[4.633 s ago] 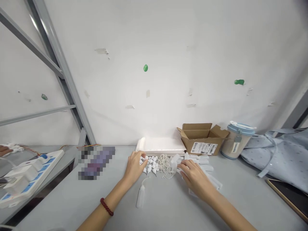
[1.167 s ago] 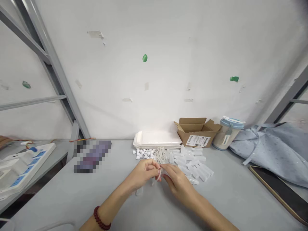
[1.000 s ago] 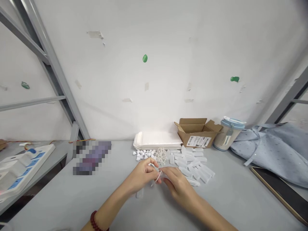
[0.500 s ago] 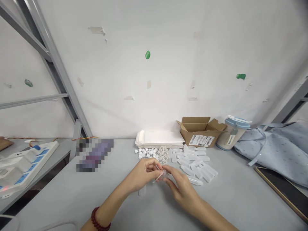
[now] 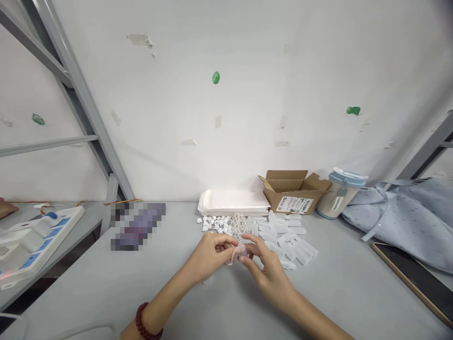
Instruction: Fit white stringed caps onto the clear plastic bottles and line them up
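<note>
Over the grey tabletop, my left hand (image 5: pixel 212 252) and my right hand (image 5: pixel 267 264) meet, both closed with fingertips on a small translucent plastic tube (image 5: pixel 242 250). A thin whitish rubber band (image 5: pixel 231 257) curves off the tube beside my left thumb. Fingers cover much of the tube. Just behind my hands lie small white caps (image 5: pixel 215 223), a tangle of whitish rubber bands (image 5: pixel 238 224) and a heap of translucent tubes (image 5: pixel 288 238). Another translucent piece (image 5: pixel 208 281) lies partly hidden under my left wrist.
A stack of white envelopes (image 5: pixel 233 204) and an open cardboard box (image 5: pixel 293 196) stand by the wall. To the right are a blue-lidded cup (image 5: pixel 338 196), a light-blue cloth bag (image 5: pixel 406 219) and a dark phone-like device (image 5: pixel 414 278). A power strip (image 5: pixel 38 245) sits at left.
My right fingers have shifted on the tube, the index finger now lifted higher. The rubber band now shows as a curved loop rather than a straight strand. The view has moved slightly.
</note>
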Tool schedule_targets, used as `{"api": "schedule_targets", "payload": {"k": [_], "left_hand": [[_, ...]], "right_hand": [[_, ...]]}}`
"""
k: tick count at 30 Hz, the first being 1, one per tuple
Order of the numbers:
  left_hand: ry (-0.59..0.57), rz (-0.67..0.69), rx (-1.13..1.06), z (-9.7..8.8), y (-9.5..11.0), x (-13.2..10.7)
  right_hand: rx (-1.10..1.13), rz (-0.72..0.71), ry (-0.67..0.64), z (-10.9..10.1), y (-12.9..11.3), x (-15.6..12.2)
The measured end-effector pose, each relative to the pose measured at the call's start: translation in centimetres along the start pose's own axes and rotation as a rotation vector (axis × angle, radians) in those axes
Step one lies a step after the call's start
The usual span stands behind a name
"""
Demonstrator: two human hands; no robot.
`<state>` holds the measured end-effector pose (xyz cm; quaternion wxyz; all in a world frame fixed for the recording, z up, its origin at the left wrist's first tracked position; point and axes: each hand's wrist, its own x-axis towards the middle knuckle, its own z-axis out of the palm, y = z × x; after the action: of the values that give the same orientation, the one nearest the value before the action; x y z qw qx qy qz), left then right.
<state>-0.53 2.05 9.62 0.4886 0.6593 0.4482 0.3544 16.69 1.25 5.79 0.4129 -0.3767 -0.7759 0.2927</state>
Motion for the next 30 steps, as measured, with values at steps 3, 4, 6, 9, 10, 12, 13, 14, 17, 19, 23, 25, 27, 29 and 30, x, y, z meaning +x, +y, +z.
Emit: {"api": "schedule_targets", "payload": {"k": [3, 4, 6, 9, 10, 12, 13, 14, 17, 19, 23, 25, 27, 29, 30], "left_hand": [[-0.008, 0.0, 0.015, 0.1, -0.1, -0.1], [-0.008, 0.004, 0.025, 0.2, -0.2, -0.1], [0.006, 0.015, 0.04, 0.3, -0.2, 0.0], [0.064, 0.017, 0.046, 0.3, -0.3, 0.0], [0.088, 0.009, 0.049, 0.3, -0.3, 0.1], [0.126, -0.012, 0.068, 0.4, -0.2, 0.1], [0.142, -0.02, 0.08, 0.4, -0.2, 0.1], [0.149, -0.026, 0.089, 0.5, -0.2, 0.1], [0.133, -0.037, 0.085, 0.6, -0.2, 0.1], [0.102, -0.046, 0.074, 0.5, -0.3, 0.0], [0.058, -0.028, 0.096, 0.0, 0.1, -0.1], [0.08, -0.01, 0.133, -0.4, 0.5, -0.2], [0.137, 0.008, 0.196, -0.6, 1.0, -0.4], [0.195, 0.063, 0.298, -0.7, 1.5, -0.6], [0.207, 0.113, 0.355, -0.7, 1.6, -0.7]], "right_hand": [[0.037, 0.014, -0.019, -0.1, -0.2, 0.0], [0.05, 0.019, -0.025, -0.1, -0.2, 0.0], [0.062, 0.017, -0.023, 0.0, -0.1, 0.0], [0.023, -0.013, 0.017, 0.3, 0.4, 0.0], [-0.005, -0.026, 0.032, 0.4, 0.7, -0.1], [-0.077, -0.048, 0.059, 0.6, 1.1, -0.2], [-0.11, -0.056, 0.072, 0.7, 1.3, -0.2], [-0.133, -0.061, 0.084, 0.7, 1.4, -0.3], [-0.095, -0.025, 0.08, 0.7, 1.1, -0.2], [0.022, 0.071, 0.042, 0.6, 0.6, 0.0], [0.409, 0.281, -0.035, 0.2, -0.3, 0.6], [0.595, 0.353, -0.048, 0.0, -0.5, 0.8], [0.732, 0.429, -0.04, -0.2, -0.5, 1.0], [0.826, 0.49, -0.021, -0.3, -0.6, 1.1], [0.859, 0.511, -0.015, -0.3, -0.6, 1.1]]}}
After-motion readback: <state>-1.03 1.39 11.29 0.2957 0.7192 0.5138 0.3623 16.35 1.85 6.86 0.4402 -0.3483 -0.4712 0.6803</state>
